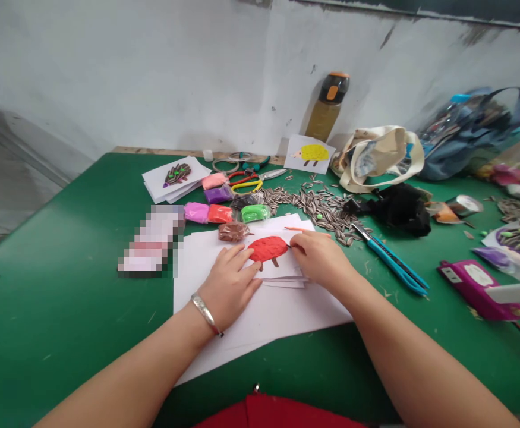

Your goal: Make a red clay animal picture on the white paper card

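A red modelling-clay oval (267,248) with brown legs lies on a white card on stacked white paper (215,351). My left hand (230,291), wearing a silver bracelet (205,313), rests flat with fingers spread, its fingertips along the card's left side and the oval's edge. At the oval's right end, my right hand (315,252) is closed in a pinch. A small dark bit shows by its fingertips, too small to name. Beyond the hands are a brown clay packet (233,232), a green clay packet (255,213) and a heap of striped sunflower seeds (322,205).
To the left are a blurred-out phone-like object (150,244) and picture cards (197,169). Pliers (246,185) lie behind the clay packets. A blue utility knife (393,261) and a magenta device (478,288) are at right. A bottle (328,107) stands by the wall.
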A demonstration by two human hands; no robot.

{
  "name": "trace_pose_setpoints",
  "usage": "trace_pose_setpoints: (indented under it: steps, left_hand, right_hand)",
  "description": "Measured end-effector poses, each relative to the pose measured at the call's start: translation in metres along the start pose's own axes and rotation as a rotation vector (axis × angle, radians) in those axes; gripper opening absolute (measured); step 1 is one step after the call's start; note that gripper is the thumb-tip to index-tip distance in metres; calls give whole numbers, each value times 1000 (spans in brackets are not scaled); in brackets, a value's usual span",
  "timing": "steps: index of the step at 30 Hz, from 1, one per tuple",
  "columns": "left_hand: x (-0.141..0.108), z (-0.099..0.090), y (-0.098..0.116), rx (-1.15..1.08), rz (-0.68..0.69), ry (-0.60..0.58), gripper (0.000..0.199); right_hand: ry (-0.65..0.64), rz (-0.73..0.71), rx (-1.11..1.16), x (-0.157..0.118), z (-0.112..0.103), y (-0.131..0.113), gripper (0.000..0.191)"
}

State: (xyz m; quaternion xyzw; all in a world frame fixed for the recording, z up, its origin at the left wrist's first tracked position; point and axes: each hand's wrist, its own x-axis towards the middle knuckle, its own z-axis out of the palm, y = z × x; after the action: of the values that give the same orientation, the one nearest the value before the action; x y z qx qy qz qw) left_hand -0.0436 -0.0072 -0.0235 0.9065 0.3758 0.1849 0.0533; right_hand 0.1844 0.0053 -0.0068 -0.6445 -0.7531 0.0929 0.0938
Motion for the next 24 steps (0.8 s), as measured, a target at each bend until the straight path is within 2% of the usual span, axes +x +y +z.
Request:
trace_pose_setpoints:
  steps: [15, 24]
  left_hand:
    - [-1, -4, 2, -14, 36, 39, 25]
    - [-3, -2, 6, 24, 18, 6, 24]
  right_hand:
    - [-18, -53, -18, -2, -1, 1, 25]
    - [-19, -94, -54, -2, 3, -1, 23]
